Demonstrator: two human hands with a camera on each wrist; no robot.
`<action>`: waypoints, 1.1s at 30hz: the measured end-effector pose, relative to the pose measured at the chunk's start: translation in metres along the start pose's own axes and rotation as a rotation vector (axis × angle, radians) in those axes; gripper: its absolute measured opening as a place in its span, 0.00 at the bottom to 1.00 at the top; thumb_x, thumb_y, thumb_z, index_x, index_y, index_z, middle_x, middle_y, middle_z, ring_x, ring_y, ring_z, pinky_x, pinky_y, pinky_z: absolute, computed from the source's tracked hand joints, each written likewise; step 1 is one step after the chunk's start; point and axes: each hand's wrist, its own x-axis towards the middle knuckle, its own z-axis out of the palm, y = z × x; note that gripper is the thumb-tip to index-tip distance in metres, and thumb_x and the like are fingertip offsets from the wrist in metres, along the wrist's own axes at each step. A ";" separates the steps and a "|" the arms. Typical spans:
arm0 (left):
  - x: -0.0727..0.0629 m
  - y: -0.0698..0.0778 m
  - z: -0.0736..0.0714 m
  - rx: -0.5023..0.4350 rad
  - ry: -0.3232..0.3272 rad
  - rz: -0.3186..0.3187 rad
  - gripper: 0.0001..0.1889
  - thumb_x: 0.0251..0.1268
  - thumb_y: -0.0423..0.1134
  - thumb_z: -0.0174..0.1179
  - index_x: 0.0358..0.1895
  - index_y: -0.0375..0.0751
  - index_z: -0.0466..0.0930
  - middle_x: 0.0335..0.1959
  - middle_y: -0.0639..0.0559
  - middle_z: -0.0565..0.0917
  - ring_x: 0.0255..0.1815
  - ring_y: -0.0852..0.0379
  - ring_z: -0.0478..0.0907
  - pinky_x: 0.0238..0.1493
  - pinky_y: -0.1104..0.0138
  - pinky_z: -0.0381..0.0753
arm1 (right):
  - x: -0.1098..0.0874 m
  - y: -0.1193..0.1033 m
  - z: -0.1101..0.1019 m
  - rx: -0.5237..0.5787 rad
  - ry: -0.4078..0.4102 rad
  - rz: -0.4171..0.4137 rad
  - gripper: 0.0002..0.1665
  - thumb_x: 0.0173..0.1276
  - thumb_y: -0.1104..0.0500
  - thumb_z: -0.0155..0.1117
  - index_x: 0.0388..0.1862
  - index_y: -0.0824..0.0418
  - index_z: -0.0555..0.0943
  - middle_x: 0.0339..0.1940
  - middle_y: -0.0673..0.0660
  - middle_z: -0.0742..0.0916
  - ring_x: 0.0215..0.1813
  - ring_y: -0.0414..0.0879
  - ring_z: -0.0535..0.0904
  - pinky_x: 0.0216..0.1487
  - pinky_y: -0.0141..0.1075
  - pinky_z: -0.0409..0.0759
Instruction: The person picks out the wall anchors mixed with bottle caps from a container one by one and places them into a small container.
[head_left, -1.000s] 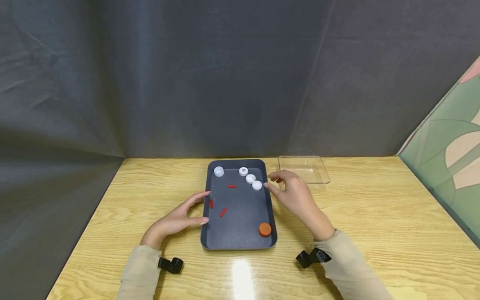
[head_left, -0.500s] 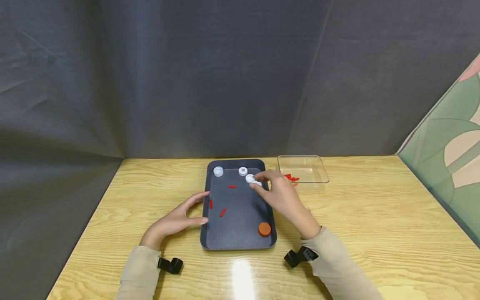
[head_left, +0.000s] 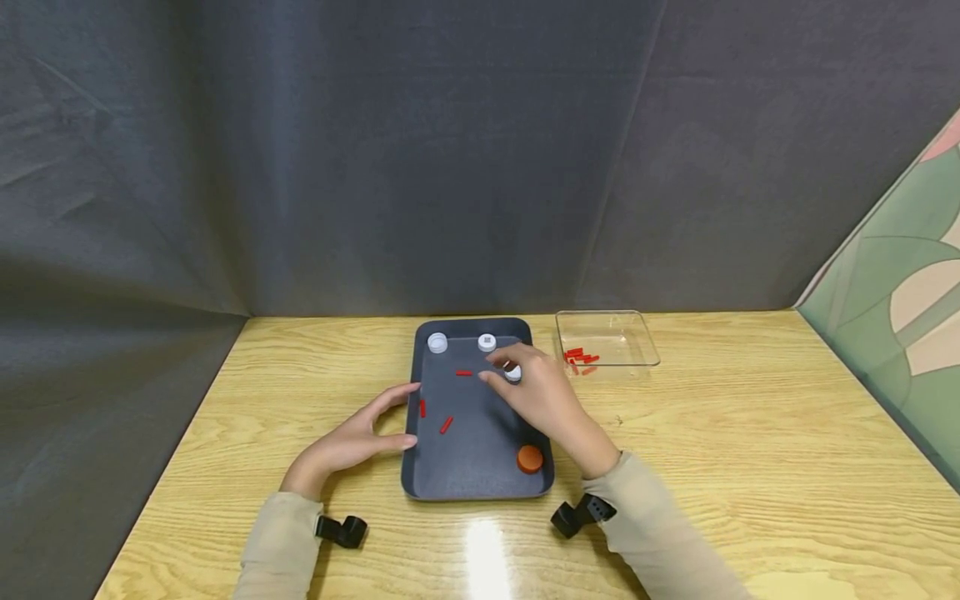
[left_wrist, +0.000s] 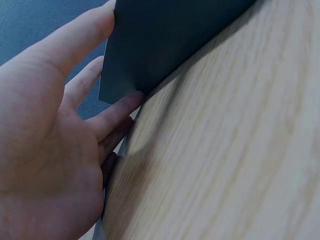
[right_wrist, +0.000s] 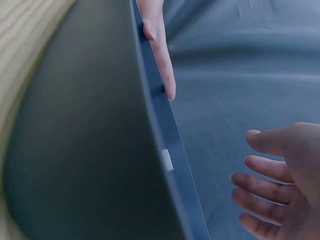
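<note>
My left hand [head_left: 356, 437] rests at the left rim of a dark grey tray [head_left: 480, 487], its thumb and fingers spread along the wall; the left wrist view shows the thumb on the tray's side. My right hand [head_left: 536, 390] hovers over the tray's right half, fingers apart with nothing between them, also in the right wrist view. Left of its fingertips lies a short red stick [head_left: 463, 373]. Two more, a red stick [head_left: 423, 408] and a slanted one [head_left: 446, 425], lie lower left. A round white cap [head_left: 513, 373] shows through the hand's gap; another white cap is hidden behind the fingers.
At the tray's far end sit a white cap [head_left: 437, 342] and a white cap with a dark mark [head_left: 487, 342]. An orange cap [head_left: 529, 459] lies near right. Beyond the tray, right, stands a clear plastic box [head_left: 637, 346] holding several red sticks [head_left: 579, 357]. A grey curtain [head_left: 480, 167] hangs behind.
My right hand has moved left from beside the tray to over it, uncovering the red sticks in the clear box. My left hand and the sticks in the tray have stayed put.
</note>
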 end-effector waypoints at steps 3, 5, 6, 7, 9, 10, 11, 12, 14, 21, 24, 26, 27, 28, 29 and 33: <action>0.000 0.000 0.000 -0.003 0.003 -0.006 0.42 0.62 0.46 0.70 0.77 0.59 0.58 0.76 0.51 0.59 0.76 0.46 0.53 0.73 0.42 0.48 | 0.000 -0.005 0.004 0.004 -0.026 0.017 0.15 0.63 0.54 0.74 0.45 0.62 0.87 0.41 0.53 0.87 0.41 0.51 0.81 0.41 0.41 0.79; 0.001 -0.001 0.000 -0.004 0.003 -0.003 0.42 0.63 0.45 0.69 0.77 0.58 0.57 0.76 0.51 0.59 0.76 0.46 0.53 0.73 0.42 0.48 | 0.000 -0.008 0.008 0.018 -0.047 0.033 0.16 0.63 0.54 0.74 0.46 0.62 0.87 0.42 0.53 0.87 0.42 0.52 0.81 0.41 0.41 0.79; 0.001 -0.001 0.000 -0.002 0.003 0.000 0.41 0.63 0.45 0.69 0.77 0.58 0.57 0.76 0.51 0.59 0.76 0.46 0.53 0.73 0.41 0.48 | 0.000 -0.009 0.009 0.024 -0.057 0.038 0.16 0.64 0.54 0.74 0.46 0.61 0.87 0.43 0.54 0.87 0.42 0.51 0.82 0.42 0.41 0.79; 0.001 -0.002 0.000 -0.006 0.004 -0.003 0.41 0.63 0.45 0.69 0.77 0.58 0.58 0.76 0.51 0.60 0.76 0.46 0.53 0.73 0.41 0.48 | 0.000 -0.011 0.011 0.032 -0.065 0.041 0.15 0.64 0.54 0.73 0.46 0.61 0.87 0.43 0.54 0.87 0.42 0.51 0.82 0.42 0.41 0.79; 0.001 -0.002 0.000 -0.005 0.002 0.000 0.41 0.63 0.46 0.69 0.77 0.59 0.58 0.76 0.51 0.60 0.76 0.46 0.53 0.72 0.41 0.48 | 0.000 -0.013 0.015 0.042 -0.074 0.041 0.15 0.64 0.54 0.73 0.46 0.60 0.87 0.42 0.54 0.87 0.42 0.51 0.82 0.43 0.41 0.79; 0.001 -0.003 -0.001 -0.004 0.000 0.003 0.41 0.63 0.46 0.69 0.77 0.59 0.57 0.76 0.51 0.59 0.76 0.46 0.53 0.72 0.40 0.48 | 0.000 -0.014 0.017 0.044 -0.078 0.038 0.15 0.64 0.53 0.73 0.46 0.60 0.87 0.42 0.53 0.87 0.42 0.50 0.82 0.43 0.41 0.79; 0.001 -0.003 -0.001 -0.004 -0.001 0.004 0.41 0.64 0.46 0.69 0.77 0.59 0.58 0.76 0.51 0.59 0.76 0.45 0.53 0.72 0.40 0.48 | 0.000 -0.015 0.019 0.043 -0.083 0.035 0.15 0.64 0.53 0.73 0.45 0.59 0.87 0.42 0.53 0.88 0.42 0.50 0.82 0.43 0.41 0.79; 0.001 -0.003 -0.001 -0.003 -0.002 0.004 0.40 0.64 0.46 0.68 0.77 0.60 0.58 0.76 0.51 0.59 0.76 0.45 0.53 0.72 0.40 0.48 | 0.000 -0.015 0.021 0.041 -0.088 0.032 0.15 0.64 0.53 0.73 0.46 0.59 0.87 0.42 0.52 0.88 0.43 0.49 0.82 0.43 0.40 0.79; 0.001 -0.003 -0.001 -0.004 -0.004 0.004 0.40 0.64 0.47 0.68 0.77 0.62 0.58 0.76 0.51 0.59 0.77 0.45 0.53 0.72 0.40 0.48 | -0.001 -0.017 0.026 0.042 -0.095 0.033 0.15 0.64 0.53 0.74 0.46 0.59 0.87 0.42 0.52 0.88 0.43 0.49 0.83 0.43 0.40 0.79; 0.001 -0.002 -0.001 -0.006 -0.010 0.007 0.40 0.64 0.46 0.68 0.77 0.62 0.57 0.76 0.51 0.59 0.77 0.45 0.53 0.72 0.39 0.48 | -0.005 -0.021 0.036 0.050 -0.165 0.060 0.16 0.64 0.52 0.73 0.47 0.60 0.86 0.42 0.52 0.86 0.44 0.48 0.83 0.43 0.41 0.80; 0.001 -0.002 -0.001 -0.006 -0.013 0.010 0.41 0.64 0.46 0.68 0.77 0.59 0.56 0.77 0.51 0.58 0.77 0.45 0.52 0.72 0.39 0.48 | -0.006 -0.021 0.039 0.050 -0.200 0.066 0.17 0.64 0.52 0.73 0.47 0.59 0.86 0.42 0.52 0.86 0.43 0.47 0.82 0.43 0.41 0.79; 0.001 -0.002 -0.001 -0.006 -0.013 0.012 0.41 0.64 0.46 0.68 0.78 0.58 0.56 0.77 0.51 0.58 0.77 0.45 0.52 0.72 0.40 0.48 | -0.006 -0.021 0.041 0.050 -0.220 0.064 0.16 0.64 0.51 0.73 0.47 0.59 0.86 0.41 0.52 0.86 0.42 0.46 0.82 0.42 0.40 0.79; 0.001 -0.003 -0.001 -0.007 -0.012 0.011 0.41 0.64 0.46 0.68 0.77 0.59 0.57 0.77 0.51 0.58 0.77 0.45 0.52 0.72 0.40 0.48 | -0.006 -0.020 0.042 0.051 -0.228 0.063 0.16 0.64 0.51 0.73 0.46 0.58 0.87 0.41 0.52 0.86 0.42 0.46 0.82 0.42 0.40 0.79; 0.001 -0.003 -0.001 -0.007 -0.011 0.011 0.41 0.64 0.46 0.68 0.77 0.59 0.57 0.77 0.50 0.57 0.77 0.45 0.52 0.72 0.40 0.48 | -0.006 -0.020 0.043 0.052 -0.238 0.065 0.16 0.63 0.51 0.74 0.46 0.58 0.87 0.41 0.51 0.86 0.42 0.45 0.82 0.42 0.40 0.79; 0.001 -0.003 -0.001 -0.007 -0.010 0.010 0.41 0.64 0.46 0.68 0.77 0.59 0.57 0.77 0.50 0.57 0.77 0.45 0.51 0.72 0.40 0.48 | -0.006 -0.019 0.044 0.053 -0.246 0.066 0.15 0.63 0.51 0.74 0.46 0.57 0.87 0.40 0.51 0.86 0.42 0.45 0.81 0.43 0.40 0.79; 0.001 -0.004 -0.001 -0.008 -0.007 0.008 0.40 0.63 0.46 0.69 0.77 0.62 0.57 0.77 0.50 0.58 0.77 0.45 0.51 0.72 0.40 0.48 | -0.007 -0.017 0.047 0.060 -0.272 0.074 0.14 0.63 0.52 0.74 0.45 0.56 0.87 0.41 0.50 0.86 0.44 0.44 0.81 0.45 0.40 0.79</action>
